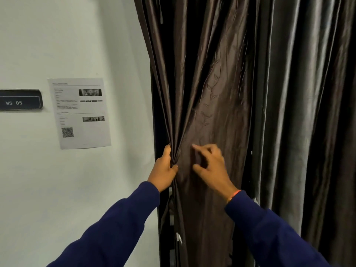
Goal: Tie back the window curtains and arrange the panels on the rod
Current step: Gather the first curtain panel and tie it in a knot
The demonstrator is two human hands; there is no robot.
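Observation:
A dark brown satin curtain panel (212,93) hangs in the middle of the head view, pulled into folds at its left edge. My left hand (163,170) grips that bunched left edge at about waist height, thumb in front and fingers behind the cloth. Just to the right, my right hand (210,162) hovers against the panel's front, its fingers spread and loosely bent, holding nothing. A grey velvet-like curtain panel (308,112) hangs in straight pleats to the right. The rod is out of view above.
A white wall (77,45) fills the left side. A printed sheet (81,112) with a QR code and a dark sign (19,100) reading "WS 05" are fixed to it. A dark frame (157,132) runs down behind the curtain's left edge.

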